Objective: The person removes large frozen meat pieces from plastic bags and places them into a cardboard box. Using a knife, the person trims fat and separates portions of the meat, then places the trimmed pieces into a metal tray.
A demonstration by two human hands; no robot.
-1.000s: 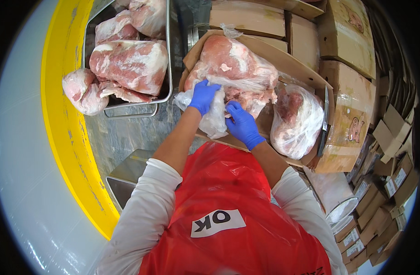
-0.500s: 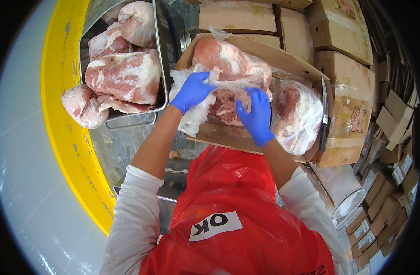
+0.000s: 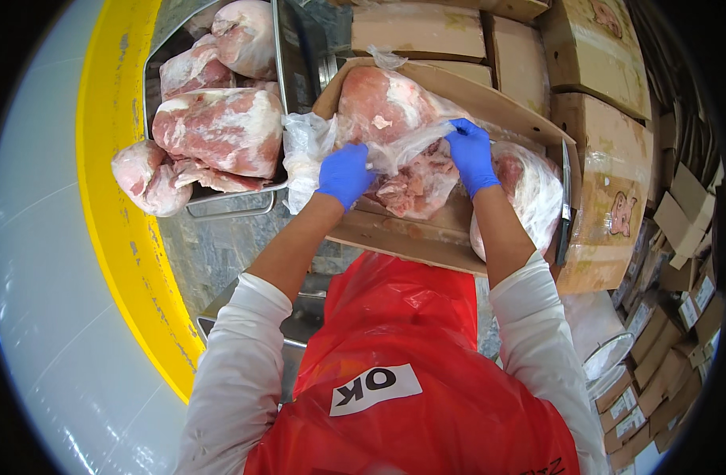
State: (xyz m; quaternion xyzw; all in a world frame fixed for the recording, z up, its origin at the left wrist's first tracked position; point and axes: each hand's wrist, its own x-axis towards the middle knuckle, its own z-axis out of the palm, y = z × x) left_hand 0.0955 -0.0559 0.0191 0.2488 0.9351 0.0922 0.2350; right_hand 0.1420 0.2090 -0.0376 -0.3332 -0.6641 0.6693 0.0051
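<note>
In the open cardboard box (image 3: 410, 244) lies a large raw meat cut (image 3: 379, 99), pink with white fat. Clear plastic wrap (image 3: 410, 149) stretches across it between my two blue-gloved hands. My right hand (image 3: 471, 154) pinches the wrap at the meat's right side. At the left, my left hand (image 3: 344, 176) is closed on the wrap's other end, its fingertips partly hidden. More crumpled wrap hangs over the box's left edge. A second meat cut (image 3: 529, 186), still in plastic, sits at the box's right end, partly behind my right forearm.
A metal bin (image 3: 280, 75) heaped with several bare meat cuts (image 3: 220, 131) stands at the left. A knife (image 3: 565, 214) rests along the box's right edge. Closed cartons (image 3: 600, 158) are stacked behind and to the right. A yellow floor stripe (image 3: 109, 158) runs at far left.
My right hand has moved up and right, drawing the wrap off the meat's near part. My left hand has come down and slightly right. More bare meat shows.
</note>
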